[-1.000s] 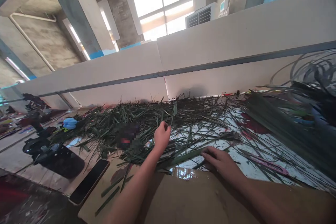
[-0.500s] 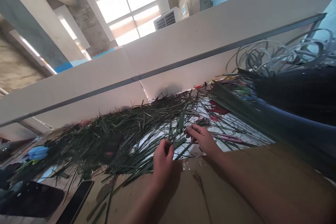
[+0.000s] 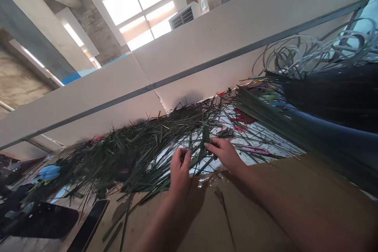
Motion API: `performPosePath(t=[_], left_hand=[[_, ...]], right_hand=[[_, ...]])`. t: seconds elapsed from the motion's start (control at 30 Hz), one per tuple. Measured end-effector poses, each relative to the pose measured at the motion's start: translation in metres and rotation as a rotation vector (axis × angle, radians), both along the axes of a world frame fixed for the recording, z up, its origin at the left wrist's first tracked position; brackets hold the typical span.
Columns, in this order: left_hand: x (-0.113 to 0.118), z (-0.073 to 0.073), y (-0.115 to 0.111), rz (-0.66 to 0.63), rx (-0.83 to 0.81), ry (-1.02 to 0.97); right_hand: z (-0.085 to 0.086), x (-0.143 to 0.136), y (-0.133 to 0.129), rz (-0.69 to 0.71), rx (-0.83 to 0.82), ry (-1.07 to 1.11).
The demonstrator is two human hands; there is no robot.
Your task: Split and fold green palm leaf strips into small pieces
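My left hand (image 3: pixel 179 167) is curled in a pinch over a white sheet (image 3: pixel 228 116) strewn with cut green leaves; whatever lies between its fingertips is too small to make out. Just to its right, my right hand (image 3: pixel 224 152) pinches a dark green leaf strip (image 3: pixel 206 136) between thumb and fingers, with the strip pointing away from me. The hands are a short distance apart. Beyond my right fingers lies a pink-handled cutter (image 3: pixel 255 149). A long heap of narrow green leaves (image 3: pixel 159 134) spreads behind and left of the hands.
Brown cardboard (image 3: pixel 254 204) covers the near edge. At left are a phone (image 3: pixel 88 224), a black flat object (image 3: pixel 44 220) and a light blue object (image 3: pixel 49 172). A bundle of long leaves (image 3: pixel 265 118) and a dark blue tub (image 3: pixel 327 126) stand right. A white partition (image 3: pixel 189 75) runs behind.
The view has shifted slightly. My right hand has moved a little to the left onto the leaf strip, which now stands more upright at its fingertips. My left hand stays nearly in place.
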State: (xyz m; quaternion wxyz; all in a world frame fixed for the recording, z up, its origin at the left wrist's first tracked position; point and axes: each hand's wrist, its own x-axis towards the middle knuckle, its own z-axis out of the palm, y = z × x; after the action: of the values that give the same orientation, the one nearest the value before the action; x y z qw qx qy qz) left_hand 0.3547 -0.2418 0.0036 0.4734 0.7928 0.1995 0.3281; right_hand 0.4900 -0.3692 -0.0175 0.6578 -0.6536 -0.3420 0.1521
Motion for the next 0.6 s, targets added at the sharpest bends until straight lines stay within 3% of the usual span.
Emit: performPosePath(t=[0.1,0.2,0.33,0.6], left_hand=[[0.018,0.015,0.007,-0.037,-0.204,-0.088],[0.032,0.021,0.011,-0.177,-0.418,-0.029],[0.043,0.015,0.012,-0.323,-0.570,0.002],[0.053,0.007,0.013,-0.339,-0.701,-0.037]], right_hand=[[0.004,-0.006,-0.002,0.044,-0.054,-0.109],[0.004,-0.010,-0.003,0.082,-0.117,-0.207],[0.001,-0.010,-0.003,0.137,-0.151,-0.221],[-0.004,-0.009,0.002,0.220,-0.096,0.025]])
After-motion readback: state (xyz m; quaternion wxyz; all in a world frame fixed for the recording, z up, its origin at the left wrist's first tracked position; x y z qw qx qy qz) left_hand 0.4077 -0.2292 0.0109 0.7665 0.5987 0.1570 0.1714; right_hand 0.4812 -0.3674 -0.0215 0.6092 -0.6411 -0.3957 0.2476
